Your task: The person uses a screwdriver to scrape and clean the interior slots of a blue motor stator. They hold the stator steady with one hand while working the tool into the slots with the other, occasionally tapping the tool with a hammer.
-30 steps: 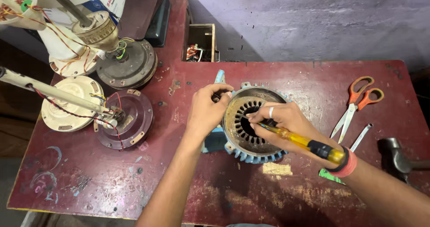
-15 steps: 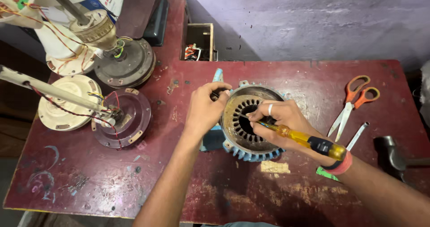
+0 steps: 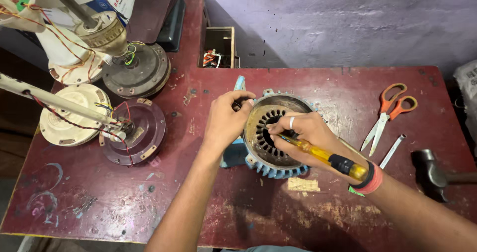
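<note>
A blue finned motor housing [image 3: 278,170] with a slotted steel stator core lies in the middle of the dark red table [image 3: 208,202]. My left hand [image 3: 226,120] grips its left rim. My right hand [image 3: 303,137] rests over the core and holds a yellow-handled screwdriver [image 3: 330,158], its tip down among the slots. An orange band circles my right wrist.
Orange-handled scissors [image 3: 390,113] and a thin metal strip [image 3: 392,150] lie at the right, a hammer head [image 3: 430,170] at the right edge. Dismantled ceiling fan motors [image 3: 131,130] with wires crowd the left. A small wooden box [image 3: 218,45] stands at the back.
Both hands stay on the housing; the right hand with the screwdriver has shifted only slightly over the stator slots. The view has drifted a little.
</note>
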